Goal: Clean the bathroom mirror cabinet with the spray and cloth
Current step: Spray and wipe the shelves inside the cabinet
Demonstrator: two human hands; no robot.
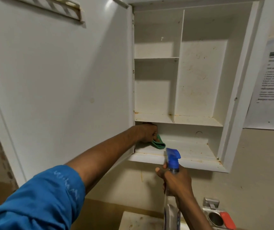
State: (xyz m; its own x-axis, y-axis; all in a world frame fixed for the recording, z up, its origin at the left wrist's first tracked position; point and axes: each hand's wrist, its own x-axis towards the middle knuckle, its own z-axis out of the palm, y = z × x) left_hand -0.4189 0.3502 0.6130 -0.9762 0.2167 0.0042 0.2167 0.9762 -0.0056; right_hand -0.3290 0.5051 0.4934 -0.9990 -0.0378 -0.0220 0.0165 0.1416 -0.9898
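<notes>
The white mirror cabinet hangs open, its door swung wide to the left. Its shelves are empty and stained with rusty marks. My left hand reaches into the left end of the bottom compartment and grips a green cloth against the bottom shelf. Below the cabinet's front lip, my right hand holds a clear spray bottle upright by its neck. The bottle's blue trigger head points left, level with the lower shelf edge.
A printed paper sheet is stuck to the wall right of the cabinet. Below at the right sits a metal fixture with a red part. A white sink edge shows at the bottom. A striped strip is fixed on the door's top.
</notes>
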